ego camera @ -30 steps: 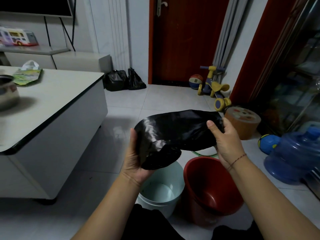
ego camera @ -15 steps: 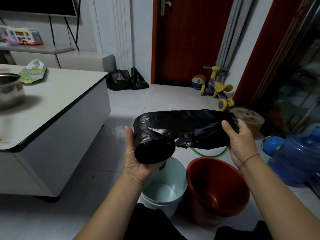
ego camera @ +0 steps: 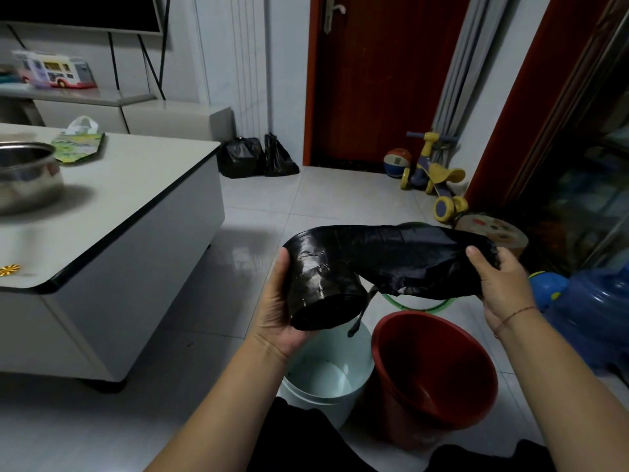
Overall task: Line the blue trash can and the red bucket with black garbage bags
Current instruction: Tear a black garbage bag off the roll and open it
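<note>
Holding a roll of black garbage bags up over the two containers, the person has both hands busy with it. The left hand cups the roll from below and the side, thumb up along its left face, fingers curled under it. The right hand grips the free end of the first bag, thumb on top and the other fingers wrapped behind the plastic, so the bag runs as a slack band from the roll out to the right. A thin black strip dangles from the roll toward the blue trash can. The can and the red bucket stand side by side on the tiled floor, just below the hands, both bare inside.

I'd judge this the very start: one bag being drawn off the roll. Next it has to come free at its perforation, which calls for the left hand to hold the roll firm while the right pulls cleanly away. Then the mouth must be found and worked open before it goes into the can. The film looks thin; a skewed tug could tear it off-line.
</note>
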